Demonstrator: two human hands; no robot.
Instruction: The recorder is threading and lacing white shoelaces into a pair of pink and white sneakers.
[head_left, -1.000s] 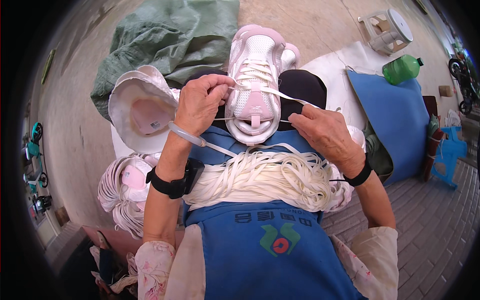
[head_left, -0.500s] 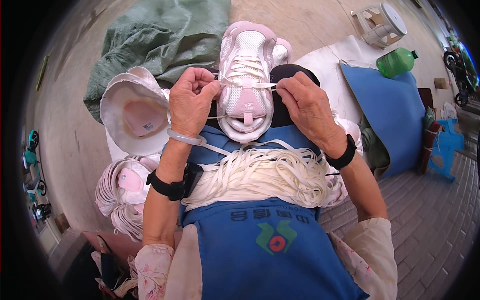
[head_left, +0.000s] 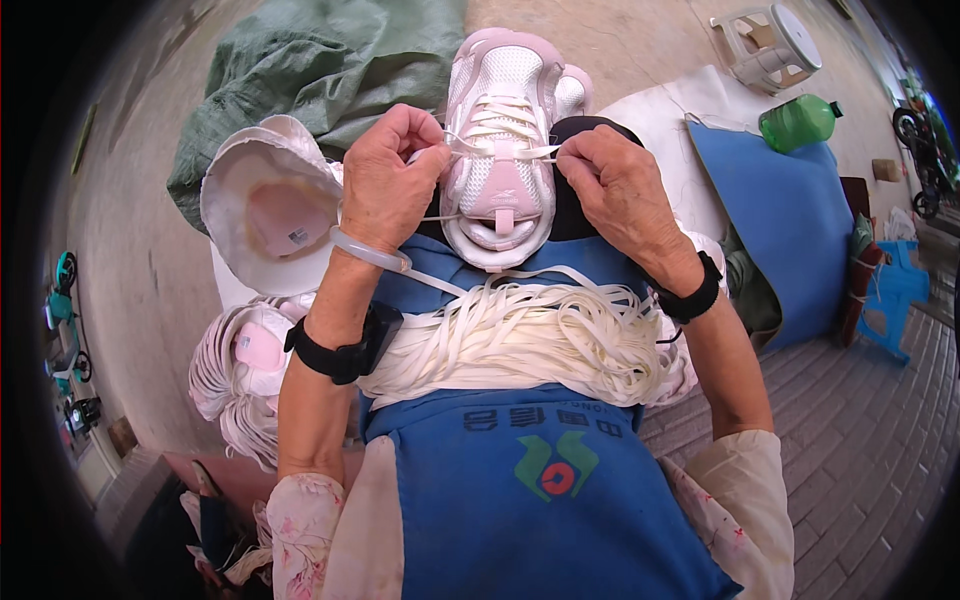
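A pink and white sneaker [head_left: 503, 185] rests at my knees with its toe pointing away from me. White shoelace [head_left: 503, 118] crosses its upper in several rows. At the left of the tongue, my left hand [head_left: 397, 165] is closed in a pinch on a lace end. My right hand [head_left: 612, 180] pinches the lace on the opposite side, and a short length runs from its fingertips to the shoe. Across my lap, on a blue apron [head_left: 540, 480], lies a thick bundle of loose cream shoelaces [head_left: 520, 345]. One strand trails from it toward my left wrist.
A white bag-like container [head_left: 262, 260] stands at left, above a stack of pink-white shoe parts [head_left: 240, 370]. Green sheeting [head_left: 310, 90] spreads behind. To the right are a blue sheet [head_left: 775, 220], a green bottle [head_left: 800, 123], a white stool [head_left: 768, 48] and a blue plastic stool [head_left: 890, 300].
Both hands and the shoe sit slightly higher in the picture. My left hand has turned a little, its knuckles raised. The lace stays pinched on both sides.
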